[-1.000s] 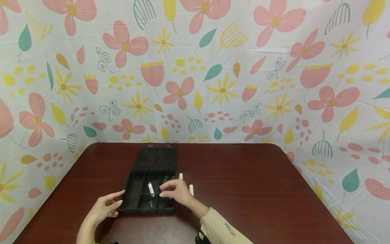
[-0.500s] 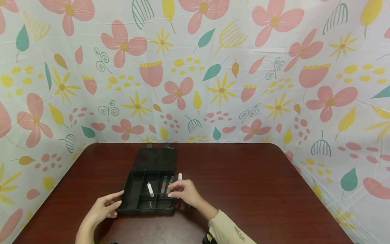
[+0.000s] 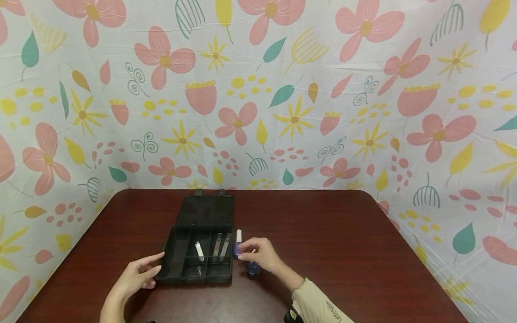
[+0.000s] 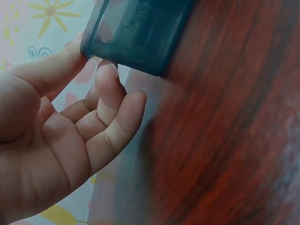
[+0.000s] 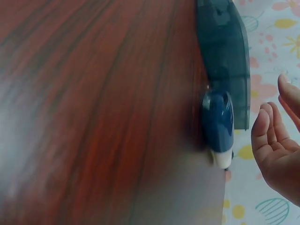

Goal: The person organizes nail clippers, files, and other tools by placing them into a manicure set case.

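A black see-through compartment box [image 3: 173, 260] lies with its lid folded back. Fingertips of my left hand [image 3: 135, 278] touch its left edge, its other fingers loosely bent; the left wrist view shows them at the box corner [image 4: 140, 37]. A nail clipper [image 3: 199, 250] is in the middle compartment. Two slim clear strips [image 3: 225, 246] lean in the right one. My right hand [image 3: 262, 255] hovers right of the box, thumb and fingers apart, holding nothing. It is near a purple nail polish bottle [image 3: 237, 248] and partly covers a dark blue one [image 3: 253, 269].
The box's lid [image 3: 208, 210] reaches toward the far edge of the dark red wooden table [image 3: 343, 251]. A small pale item [image 3: 199, 270] sits in a front compartment. Floral cloth [image 3: 258, 89] hangs around the back and sides.
My right hand has moved right, from over the box's right compartment to above the nail polish bottles. Both slim strips now show in that compartment. My left hand has stayed at the box edge.
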The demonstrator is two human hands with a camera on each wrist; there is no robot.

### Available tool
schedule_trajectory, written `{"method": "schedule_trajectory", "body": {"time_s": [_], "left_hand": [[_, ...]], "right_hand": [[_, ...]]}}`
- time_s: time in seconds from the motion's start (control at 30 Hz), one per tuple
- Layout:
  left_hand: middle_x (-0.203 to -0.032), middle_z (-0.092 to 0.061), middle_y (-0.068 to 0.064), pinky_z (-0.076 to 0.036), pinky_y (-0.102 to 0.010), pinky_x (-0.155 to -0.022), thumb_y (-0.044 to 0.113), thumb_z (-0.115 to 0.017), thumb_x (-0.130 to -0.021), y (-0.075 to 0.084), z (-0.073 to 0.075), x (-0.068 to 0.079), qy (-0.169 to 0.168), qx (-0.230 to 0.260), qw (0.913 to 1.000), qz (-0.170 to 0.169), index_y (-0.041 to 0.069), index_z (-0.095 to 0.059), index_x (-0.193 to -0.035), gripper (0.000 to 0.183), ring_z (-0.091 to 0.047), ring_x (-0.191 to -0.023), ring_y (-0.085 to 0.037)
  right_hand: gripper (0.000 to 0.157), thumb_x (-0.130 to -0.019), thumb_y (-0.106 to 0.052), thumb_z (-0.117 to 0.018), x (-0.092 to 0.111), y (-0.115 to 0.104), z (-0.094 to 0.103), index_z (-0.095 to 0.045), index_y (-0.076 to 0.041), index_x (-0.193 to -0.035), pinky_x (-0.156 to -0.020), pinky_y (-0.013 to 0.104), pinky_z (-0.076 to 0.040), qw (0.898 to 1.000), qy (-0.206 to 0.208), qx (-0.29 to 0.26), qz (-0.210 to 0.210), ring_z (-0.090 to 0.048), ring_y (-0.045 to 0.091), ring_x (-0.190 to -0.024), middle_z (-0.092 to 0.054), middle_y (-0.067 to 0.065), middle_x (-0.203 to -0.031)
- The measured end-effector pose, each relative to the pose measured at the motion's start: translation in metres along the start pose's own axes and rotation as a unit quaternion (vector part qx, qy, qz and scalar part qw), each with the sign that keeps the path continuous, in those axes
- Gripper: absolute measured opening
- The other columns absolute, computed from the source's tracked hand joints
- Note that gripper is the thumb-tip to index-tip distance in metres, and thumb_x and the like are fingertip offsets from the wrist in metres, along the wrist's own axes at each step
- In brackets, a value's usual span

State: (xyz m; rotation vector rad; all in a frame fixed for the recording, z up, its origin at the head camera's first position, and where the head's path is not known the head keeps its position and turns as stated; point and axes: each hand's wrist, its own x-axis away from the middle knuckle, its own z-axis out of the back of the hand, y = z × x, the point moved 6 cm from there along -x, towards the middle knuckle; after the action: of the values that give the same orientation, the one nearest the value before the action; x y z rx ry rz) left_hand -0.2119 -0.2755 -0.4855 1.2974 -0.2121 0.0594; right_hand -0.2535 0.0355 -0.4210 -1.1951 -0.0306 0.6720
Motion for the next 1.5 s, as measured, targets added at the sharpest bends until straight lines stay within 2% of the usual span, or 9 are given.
{"method": "schedule_trajectory", "body": {"time_s": [0.07,0.2,0.33,0.57,0.67,0.8,1.17,1.33,1.5], "left_hand": [[-0.068,-0.046,-0.005,-0.052,-0.034,-0.059,0.013,-0.058,-0.087,0.0,0.0,0.0,0.001,-0.001,1.0,0.001,-0.006,-0.036,-0.132,0.053,-0.053,-0.056,-0.017],[-0.068,-0.046,-0.005,-0.052,-0.034,-0.059,0.013,-0.059,-0.087,0.0,0.0,0.0,0.002,-0.002,1.0,-0.001,-0.006,-0.036,-0.132,0.053,-0.053,-0.056,-0.017],[-0.069,-0.046,-0.005,-0.052,-0.034,-0.059,0.013,-0.059,-0.087,0.0,0.0,0.0,0.003,0.001,1.0,-0.002,-0.006,-0.037,-0.132,0.054,-0.054,-0.056,-0.016],[-0.069,-0.047,-0.005,-0.052,-0.034,-0.059,0.013,-0.058,-0.088,0.0,0.001,0.001,0.001,0.0,1.0,-0.003,-0.006,-0.036,-0.132,0.053,-0.053,-0.056,-0.016],[-0.069,-0.047,-0.005,-0.052,-0.034,-0.059,0.013,-0.058,-0.088,0.001,0.0,0.002,-0.004,0.003,1.0,-0.004,-0.007,-0.035,-0.132,0.054,-0.053,-0.056,-0.015],[-0.069,-0.047,-0.004,-0.052,-0.034,-0.06,0.013,-0.057,-0.088,0.002,-0.001,0.003,-0.009,0.004,0.9999,-0.005,-0.007,-0.034,-0.133,0.054,-0.054,-0.056,-0.014],[-0.07,-0.047,-0.005,-0.052,-0.034,-0.06,0.014,-0.058,-0.088,0.004,-0.001,0.003,-0.007,0.002,0.9999,-0.008,-0.006,-0.034,-0.133,0.054,-0.054,-0.056,-0.015],[-0.071,-0.047,-0.005,-0.052,-0.034,-0.06,0.013,-0.057,-0.089,0.004,-0.002,0.003,-0.004,0.0,1.0,-0.003,-0.006,-0.035,-0.133,0.053,-0.054,-0.057,-0.016],[-0.071,-0.047,-0.005,-0.052,-0.034,-0.06,0.013,-0.057,-0.089,0.005,-0.002,0.003,-0.004,0.002,1.0,-0.001,-0.006,-0.035,-0.133,0.053,-0.054,-0.057,-0.016]], "right_hand": [[0.019,-0.073,0.006,-0.068,0.002,0.002,0.003,-0.063,0.015,-0.089,-0.057,0.025,-0.049,1.0,0.001,0.008,-0.003,-0.058,0.028,-0.071,-0.061,0.026,-0.085],[0.02,-0.072,0.005,-0.07,0.004,0.005,0.008,-0.063,0.015,-0.089,-0.057,0.023,-0.047,1.0,0.004,0.014,-0.012,-0.056,0.026,-0.067,-0.061,0.026,-0.082],[0.021,-0.072,0.005,-0.07,0.008,0.01,0.012,-0.063,0.015,-0.088,-0.055,0.02,-0.046,1.0,0.004,0.018,-0.017,-0.055,0.017,-0.065,-0.06,0.027,-0.081],[0.022,-0.07,-0.001,-0.074,0.011,0.04,0.016,-0.066,0.009,-0.088,-0.059,0.024,-0.047,0.997,0.007,0.068,-0.022,-0.059,0.025,-0.07,-0.064,0.018,-0.085],[0.026,-0.069,-0.008,-0.077,0.013,0.045,0.015,-0.067,0.005,-0.09,-0.057,0.021,-0.045,0.994,-0.011,0.108,-0.024,-0.057,0.016,-0.068,-0.064,0.013,-0.081],[0.032,-0.069,-0.012,-0.077,0.016,0.047,0.013,-0.066,0.003,-0.094,-0.053,0.02,-0.042,0.99,-0.042,0.131,-0.033,-0.052,0.008,-0.063,-0.063,0.012,-0.08],[0.047,-0.064,-0.01,-0.08,0.019,0.047,0.01,-0.062,0.006,-0.104,-0.05,0.02,-0.044,0.985,-0.086,0.125,-0.076,-0.052,0.008,-0.055,-0.06,0.014,-0.084],[0.051,-0.06,-0.011,-0.082,0.02,0.049,0.006,-0.063,0.004,-0.105,-0.048,0.019,-0.044,0.981,-0.111,0.142,-0.075,-0.051,0.007,-0.054,-0.057,0.011,-0.085],[0.054,-0.057,-0.008,-0.084,0.019,0.051,0.003,-0.064,0.001,-0.106,-0.052,0.019,-0.044,0.977,-0.128,0.159,-0.068,-0.051,0.012,-0.062,-0.052,0.007,-0.085]]}}
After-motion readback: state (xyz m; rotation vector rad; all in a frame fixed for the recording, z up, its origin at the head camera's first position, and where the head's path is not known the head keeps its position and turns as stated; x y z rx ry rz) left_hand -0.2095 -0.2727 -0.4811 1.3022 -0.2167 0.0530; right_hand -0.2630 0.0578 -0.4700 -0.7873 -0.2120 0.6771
